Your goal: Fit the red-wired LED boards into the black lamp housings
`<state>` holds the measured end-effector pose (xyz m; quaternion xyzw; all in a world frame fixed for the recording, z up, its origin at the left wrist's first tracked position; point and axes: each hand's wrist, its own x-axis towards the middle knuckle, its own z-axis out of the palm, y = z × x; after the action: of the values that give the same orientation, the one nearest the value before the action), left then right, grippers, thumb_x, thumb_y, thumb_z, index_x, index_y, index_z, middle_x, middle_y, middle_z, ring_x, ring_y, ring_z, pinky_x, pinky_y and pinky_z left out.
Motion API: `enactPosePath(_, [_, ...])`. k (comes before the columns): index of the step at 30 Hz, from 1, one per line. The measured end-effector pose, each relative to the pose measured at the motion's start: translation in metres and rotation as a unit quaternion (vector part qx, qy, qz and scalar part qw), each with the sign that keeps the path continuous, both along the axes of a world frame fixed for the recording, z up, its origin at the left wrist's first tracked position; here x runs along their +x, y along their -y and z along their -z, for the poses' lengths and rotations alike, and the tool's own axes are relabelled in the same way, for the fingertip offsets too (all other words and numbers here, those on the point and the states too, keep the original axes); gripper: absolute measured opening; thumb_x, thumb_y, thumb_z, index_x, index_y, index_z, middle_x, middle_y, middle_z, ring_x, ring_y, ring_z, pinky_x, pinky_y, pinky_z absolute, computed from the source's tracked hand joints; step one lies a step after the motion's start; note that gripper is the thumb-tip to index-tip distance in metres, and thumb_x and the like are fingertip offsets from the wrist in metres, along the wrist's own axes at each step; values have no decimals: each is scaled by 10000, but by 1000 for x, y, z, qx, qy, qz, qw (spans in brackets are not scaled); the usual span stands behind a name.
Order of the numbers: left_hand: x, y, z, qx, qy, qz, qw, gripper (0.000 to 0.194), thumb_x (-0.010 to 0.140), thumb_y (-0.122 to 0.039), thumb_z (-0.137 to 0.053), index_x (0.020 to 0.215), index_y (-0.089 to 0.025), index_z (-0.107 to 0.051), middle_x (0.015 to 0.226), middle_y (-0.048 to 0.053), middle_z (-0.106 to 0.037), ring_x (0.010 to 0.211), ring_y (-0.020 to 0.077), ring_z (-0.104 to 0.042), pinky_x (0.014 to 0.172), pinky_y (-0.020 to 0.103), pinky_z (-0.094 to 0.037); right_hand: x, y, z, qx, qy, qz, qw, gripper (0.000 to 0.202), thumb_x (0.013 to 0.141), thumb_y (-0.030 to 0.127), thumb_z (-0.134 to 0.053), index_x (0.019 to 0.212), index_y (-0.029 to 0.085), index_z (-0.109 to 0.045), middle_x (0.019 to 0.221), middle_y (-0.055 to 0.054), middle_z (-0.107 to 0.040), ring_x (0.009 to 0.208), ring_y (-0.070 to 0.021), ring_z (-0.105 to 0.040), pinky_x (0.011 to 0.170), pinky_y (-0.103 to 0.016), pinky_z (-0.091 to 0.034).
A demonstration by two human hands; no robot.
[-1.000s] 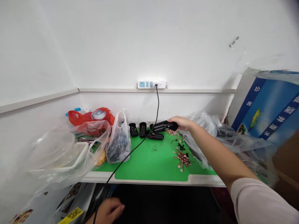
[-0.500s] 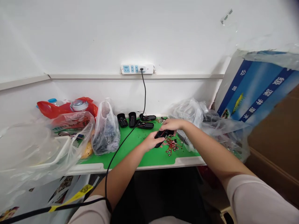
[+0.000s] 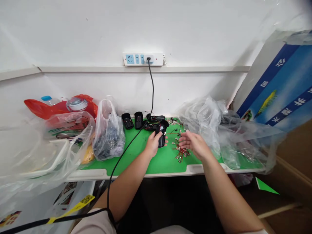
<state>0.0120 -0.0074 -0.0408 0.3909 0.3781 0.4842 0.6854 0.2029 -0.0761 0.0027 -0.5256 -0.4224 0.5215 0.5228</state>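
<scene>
The left hand (image 3: 153,144) has its fingers clamped on a black casing (image 3: 163,129); a red wire (image 3: 172,133) runs toward the right hand (image 3: 195,145), pinched or not I can't tell. Wired parts (image 3: 180,154) lie near its fingers, other casings (image 3: 138,120) beyond the left.

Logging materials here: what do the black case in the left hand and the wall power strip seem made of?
Black case: probably hard plastic, glossy, judging by its bright highlights and stiff, moulded-looking shape. Power strip: likely plastic too, smooth and white with pale blue sockets.
</scene>
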Motion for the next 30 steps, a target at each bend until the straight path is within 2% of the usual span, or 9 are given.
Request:
enactPosePath(4, [1, -1, 4, 26, -30, -15, 999, 408, 729, -439, -682, 994, -150, -570, 791, 75, -695, 595, 194, -676, 496, 294, -540, -34, 6, 3, 60, 107, 23, 992, 381, 775, 558, -630, 839, 183, -629, 721, -41, -657, 626, -173, -637, 582, -286, -536])
enactPosePath(8, [1, -1, 5, 40, -36, -27, 998, 413, 721, -455, -679, 981, -154, -571, 787, 69, -696, 586, 199, -673, 486, 305, -543, -48, 2, 7, 101, 190, 79, 973, 393, 826, 563, -543, 726, 190, -621, 596, -39, -613, 561, -188, -608, 542, -297, -508])
enactPosePath(10, [0, 0, 4, 38, -33, -39, 998, 407, 723, -456, -672, 979, -156, -574, 787, 67, -696, 582, 200, -671, 481, 309, -542, -51, 2, 13, 119, 223, 90, 963, 404, 854, 559, -497, 722, 198, -619, 638, -55, -637, 590, -195, -612, 568, -306, -513])
enactPosePath(15, [1, 0, 2, 38, -24, -52, 998, 386, 723, -441, -665, 961, -149, -583, 786, 74, -699, 589, 200, -671, 494, 309, -544, -54, 7, 20, 142, 194, 125, 963, 377, 833, 533, -560, 960, 186, -631, 848, -73, -691, 686, -199, -638, 630, -309, -533])
enactPosePath(20, [1, 1, 0, 36, -9, -60, 998, 393, 729, -444, -663, 976, -149, -580, 784, 73, -702, 598, 192, -672, 510, 294, -537, -55, 10, 15, 160, 247, 140, 945, 352, 897, 487, -463, 841, 194, -650, 744, -65, -668, 631, -189, -620, 605, -293, -508])
enactPosePath(25, [-1, 1, 1, 28, 33, -49, 998, 424, 734, -453, -678, 1012, -152, -566, 835, 73, -705, 656, 195, -688, 579, 311, -553, -60, 10, 16, 207, 295, 145, 921, 273, 873, 431, -538, 912, 186, -650, 773, -57, -653, 637, -170, -603, 620, -274, -492])
enactPosePath(30, [-2, 1, 1, 41, 42, -37, 998, 442, 751, -450, -676, 1055, -152, -557, 858, 76, -707, 691, 196, -694, 617, 318, -558, -58, 11, 19, 219, 363, 161, 891, 256, 900, 399, -496, 886, 187, -639, 739, -55, -641, 626, -175, -590, 633, -285, -470])
